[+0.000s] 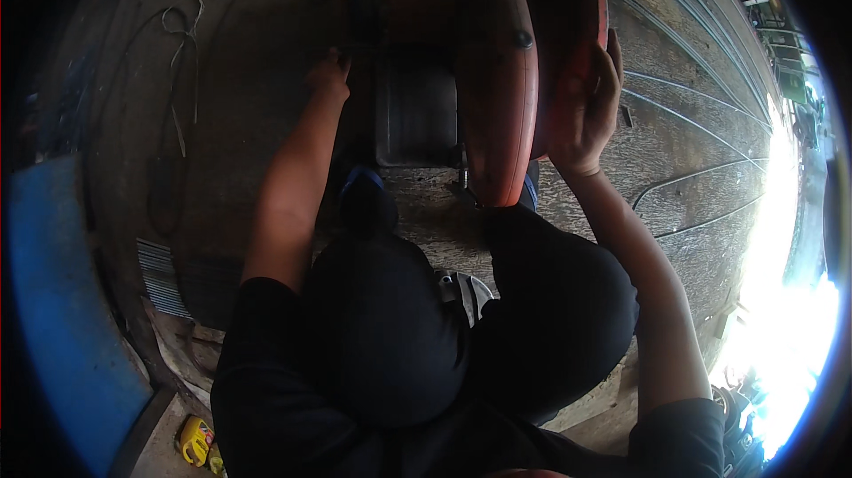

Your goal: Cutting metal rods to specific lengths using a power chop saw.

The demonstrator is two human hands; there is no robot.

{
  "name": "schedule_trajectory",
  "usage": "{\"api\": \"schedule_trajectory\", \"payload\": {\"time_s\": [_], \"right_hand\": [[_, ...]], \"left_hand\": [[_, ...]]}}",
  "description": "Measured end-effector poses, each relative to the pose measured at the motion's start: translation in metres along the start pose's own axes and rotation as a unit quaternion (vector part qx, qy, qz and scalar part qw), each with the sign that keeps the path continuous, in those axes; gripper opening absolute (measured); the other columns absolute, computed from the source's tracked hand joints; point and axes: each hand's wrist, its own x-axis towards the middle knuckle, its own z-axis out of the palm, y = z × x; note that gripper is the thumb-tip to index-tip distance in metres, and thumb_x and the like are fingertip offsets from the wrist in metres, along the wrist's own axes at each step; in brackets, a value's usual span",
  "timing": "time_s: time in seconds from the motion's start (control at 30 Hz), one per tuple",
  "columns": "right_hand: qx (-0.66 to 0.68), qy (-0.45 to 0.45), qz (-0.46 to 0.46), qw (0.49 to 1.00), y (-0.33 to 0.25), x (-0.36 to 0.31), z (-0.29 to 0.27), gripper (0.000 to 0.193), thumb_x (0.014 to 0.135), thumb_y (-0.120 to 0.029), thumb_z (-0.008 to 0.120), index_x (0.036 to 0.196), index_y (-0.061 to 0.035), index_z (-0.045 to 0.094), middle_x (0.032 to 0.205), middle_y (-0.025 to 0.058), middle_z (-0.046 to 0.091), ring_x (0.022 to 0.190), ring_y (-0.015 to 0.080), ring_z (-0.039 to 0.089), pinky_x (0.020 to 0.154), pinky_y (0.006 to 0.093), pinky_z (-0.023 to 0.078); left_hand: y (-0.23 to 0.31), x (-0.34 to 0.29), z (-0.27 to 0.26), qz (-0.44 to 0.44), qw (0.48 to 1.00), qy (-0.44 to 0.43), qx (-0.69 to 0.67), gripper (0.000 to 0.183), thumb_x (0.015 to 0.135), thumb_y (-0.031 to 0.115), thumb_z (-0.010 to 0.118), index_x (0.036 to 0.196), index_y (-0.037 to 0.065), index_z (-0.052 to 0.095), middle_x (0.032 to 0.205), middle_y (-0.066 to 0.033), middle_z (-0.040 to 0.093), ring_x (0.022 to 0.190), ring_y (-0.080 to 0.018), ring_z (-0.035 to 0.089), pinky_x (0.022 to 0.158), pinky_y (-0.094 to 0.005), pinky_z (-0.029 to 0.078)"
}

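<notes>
Across the upper centre of the frame stands the task's thing, a machine with two rounded orange-red casings, the left one (pixel 502 114) and the right one (pixel 568 7), and a dark rectangular housing (pixel 417 114) left of them. The right hand (pixel 593 110) lies along the outer edge of the right casing, fingers pointing up the frame and fairly straight; whether it clasps that rim or merely rests there (the palm side is in deep shade) I cannot tell. The left hand (pixel 330 77) is left of the dark housing, fingertips toward the top of the frame; its contact and grip are lost in the gloom.

The step in hand looks like steadying or shifting this machine. To do it well, I would seat the right palm fully on the casing, find a firm hold for the left on the body, and share the load evenly so it does not tip. The knees (pixel 382 327) sit just below, so feet and shins want keeping clear of its lower edge.

Relative to the hands, the bulk lies between them: the casings nearer the right, the housing nearer the left.
</notes>
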Motion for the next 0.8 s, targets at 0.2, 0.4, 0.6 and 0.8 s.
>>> {"api": "schedule_trajectory", "payload": {"time_s": [0.2,0.4,0.6,0.8], "right_hand": [[-0.015,-0.008,-0.008,1.000,0.005,-0.013,0.003,0.043,0.091,-0.007,0.041,0.133,0.0012,0.035,0.142,0.0268,0.024,0.133,0.0379,0.028,0.105,0.0429,0.032],[-0.038,-0.011,0.007,0.999,0.008,-0.026,0.003,0.044,0.091,-0.012,0.041,0.132,0.0015,0.035,0.140,0.0275,0.028,0.131,0.0395,0.031,0.105,0.0441,0.030],[-0.090,-0.023,-0.008,0.996,0.007,-0.026,0.001,0.044,0.091,-0.013,0.040,0.132,0.0027,0.035,0.138,0.0279,0.030,0.129,0.0404,0.032,0.105,0.0452,0.029],[-0.082,-0.022,-0.015,0.996,0.005,-0.025,0.003,0.047,0.089,-0.012,0.040,0.133,0.0033,0.033,0.138,0.0280,0.028,0.130,0.0398,0.032,0.106,0.0444,0.028]], "left_hand": [[-0.018,0.033,-0.019,-0.044,0.997,0.028,-0.064,0.034,0.095,0.020,0.052,0.120,-0.003,0.049,0.114,-0.0159,0.056,0.105,-0.0265,0.058,0.079,-0.0276,0.058],[-0.057,0.112,-0.056,0.252,0.800,-0.035,0.543,0.042,0.096,0.032,0.044,0.125,0.003,0.045,0.119,-0.0142,0.054,0.108,-0.0261,0.057,0.085,-0.0322,0.053],[-0.033,0.056,-0.023,0.027,0.989,0.030,0.142,0.047,0.095,0.038,0.045,0.124,0.001,0.048,0.117,-0.0137,0.056,0.107,-0.0257,0.058,0.086,-0.0361,0.051],[0.006,-0.019,0.012,-0.064,0.993,0.080,0.058,0.057,0.093,0.051,0.041,0.124,0.004,0.050,0.114,-0.0144,0.060,0.107,-0.0271,0.058,0.084,-0.0405,0.048]]}}
